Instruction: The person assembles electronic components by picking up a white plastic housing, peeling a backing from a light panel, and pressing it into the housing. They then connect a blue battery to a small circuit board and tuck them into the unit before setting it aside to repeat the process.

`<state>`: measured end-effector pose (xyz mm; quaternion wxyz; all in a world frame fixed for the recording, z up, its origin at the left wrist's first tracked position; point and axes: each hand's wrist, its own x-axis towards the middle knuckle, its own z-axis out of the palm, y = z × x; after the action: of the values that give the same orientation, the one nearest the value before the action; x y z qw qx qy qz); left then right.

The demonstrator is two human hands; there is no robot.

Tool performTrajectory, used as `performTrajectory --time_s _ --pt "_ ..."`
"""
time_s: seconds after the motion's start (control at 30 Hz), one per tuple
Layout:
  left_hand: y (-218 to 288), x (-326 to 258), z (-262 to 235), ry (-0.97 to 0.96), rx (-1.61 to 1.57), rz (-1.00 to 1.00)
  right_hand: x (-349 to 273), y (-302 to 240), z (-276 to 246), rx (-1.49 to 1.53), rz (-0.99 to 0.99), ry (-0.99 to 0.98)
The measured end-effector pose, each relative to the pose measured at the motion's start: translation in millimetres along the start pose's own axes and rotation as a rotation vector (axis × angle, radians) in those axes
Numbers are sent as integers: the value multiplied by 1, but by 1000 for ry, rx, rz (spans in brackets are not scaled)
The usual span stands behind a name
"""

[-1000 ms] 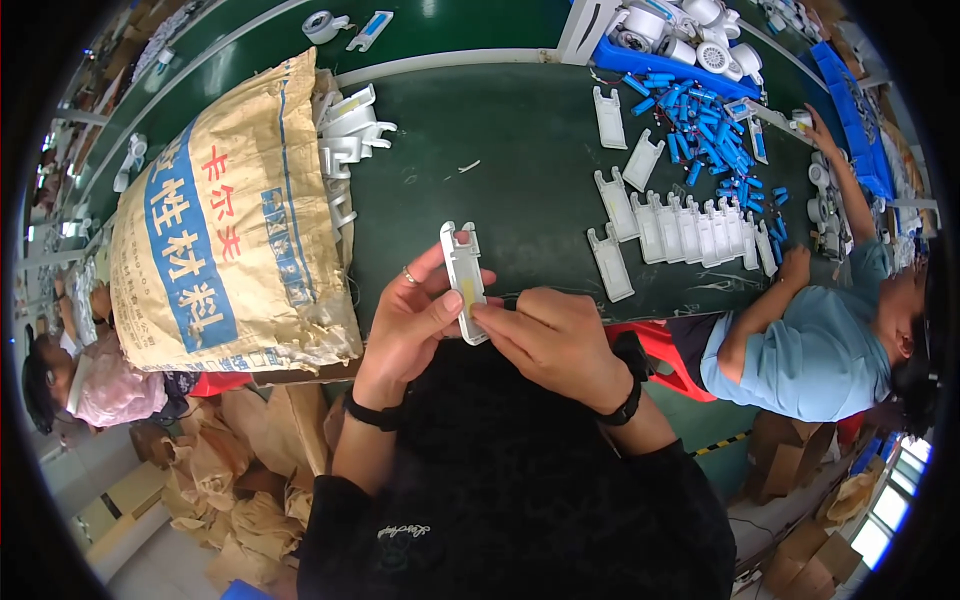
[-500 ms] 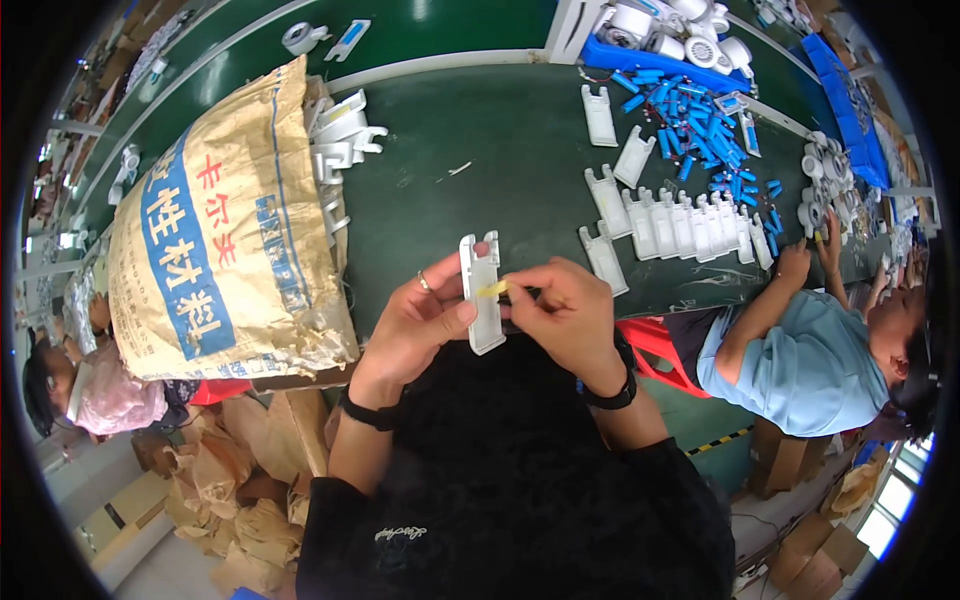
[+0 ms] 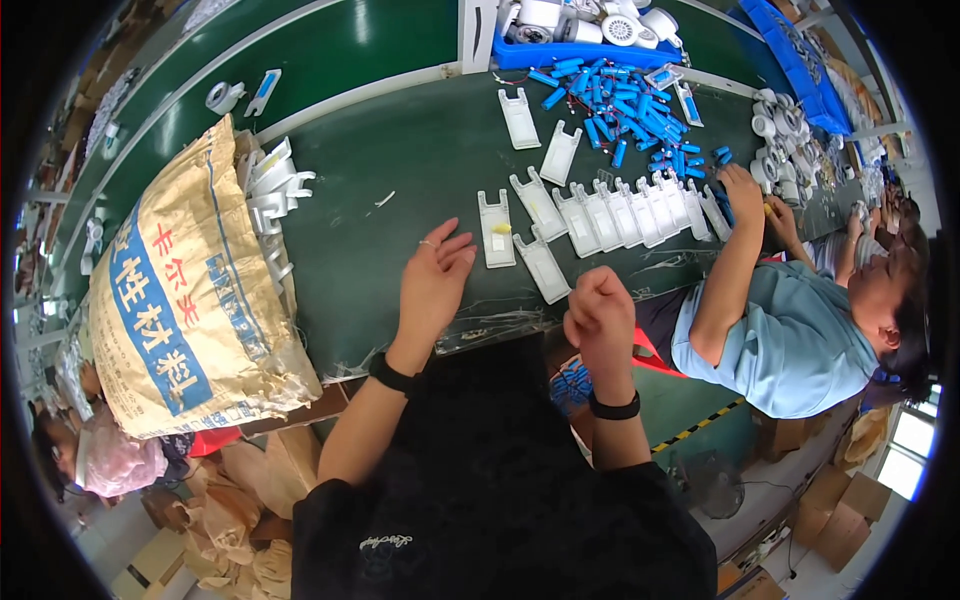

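My left hand point(image 3: 437, 278) hovers over the green tabletop with its fingers apart, holding nothing. Just right of its fingertips lies a white plastic cover point(image 3: 493, 250) with two prongs at its far end and a small yellow piece point(image 3: 502, 229) on it. My right hand point(image 3: 602, 318) is raised near the table's front edge, its fingers curled in; whatever may be inside them is hidden. Between the hands and the row rests another white cover point(image 3: 541, 268). Several similar covers point(image 3: 622, 215) lean in an overlapping row to the right.
A large paper sack point(image 3: 190, 290) stands at the left, white parts point(image 3: 275, 175) spilling beside it. Blue cylindrical batteries point(image 3: 625, 105) with wires lie heaped at the far right, before a blue bin point(image 3: 585, 54) of white housings. A co-worker's arm point(image 3: 735, 260) reaches in at the right.
My left hand has let go of the white cover, which now lies on the table with the yellow piece on it. My right hand has drawn away from it. The view has shifted right.
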<state>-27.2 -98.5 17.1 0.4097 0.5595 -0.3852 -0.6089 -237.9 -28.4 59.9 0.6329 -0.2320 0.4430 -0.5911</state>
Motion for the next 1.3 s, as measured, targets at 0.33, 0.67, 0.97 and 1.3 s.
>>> performTrajectory --time_s 0.33,0.67,0.97,1.3 --pt "23 11 10 -96 831 692 77 17 31 -1477 -603 -83" --pt "31 18 3 -154 917 521 95 -14 41 -657 -315 50" --pt "-81 -202 -147 665 509 633 -34 110 157 -657 819 -1084" --pt "-180 -294 -206 1170 336 -4 -39 467 182 -1006 -345 -1040"
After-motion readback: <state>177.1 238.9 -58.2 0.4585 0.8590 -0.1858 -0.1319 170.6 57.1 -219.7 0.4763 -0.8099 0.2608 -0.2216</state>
